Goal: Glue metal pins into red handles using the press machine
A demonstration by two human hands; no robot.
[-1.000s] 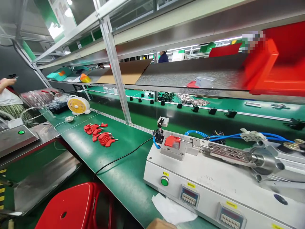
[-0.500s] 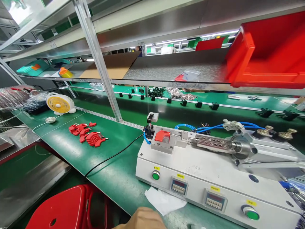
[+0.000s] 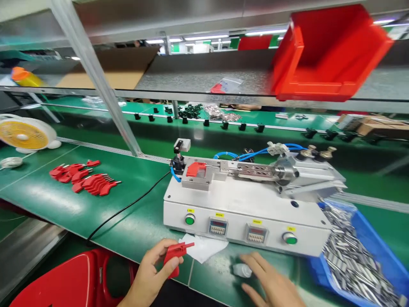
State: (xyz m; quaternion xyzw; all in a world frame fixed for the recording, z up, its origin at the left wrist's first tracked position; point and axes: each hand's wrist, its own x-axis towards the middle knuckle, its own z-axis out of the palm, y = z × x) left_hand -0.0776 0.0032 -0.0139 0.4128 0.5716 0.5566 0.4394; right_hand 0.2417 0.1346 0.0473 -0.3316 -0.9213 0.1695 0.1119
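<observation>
My left hand (image 3: 150, 273) holds a red plastic key-shaped part (image 3: 175, 253) near the front edge of the green bench. Over a small white object (image 3: 240, 270) on the bench lies my right hand (image 3: 271, 283), fingers spread; whether it grips the object I cannot tell. Behind both hands stands a white press machine (image 3: 243, 204) with green buttons and two digital counters. Another red part (image 3: 196, 169) sits in the machine's metal fixture. A white paper sheet (image 3: 203, 247) lies in front of the machine.
Several red parts (image 3: 83, 177) lie in a group on the bench at left, near a yellow fan (image 3: 24, 135). A blue bin (image 3: 358, 256) of metal pieces stands at right. A red bin (image 3: 326, 51) sits on the upper shelf. A red stool (image 3: 70, 283) is below left.
The view has swung right and down. Both my hands have come into view at the bench's front edge, the left one now holding a red part.
</observation>
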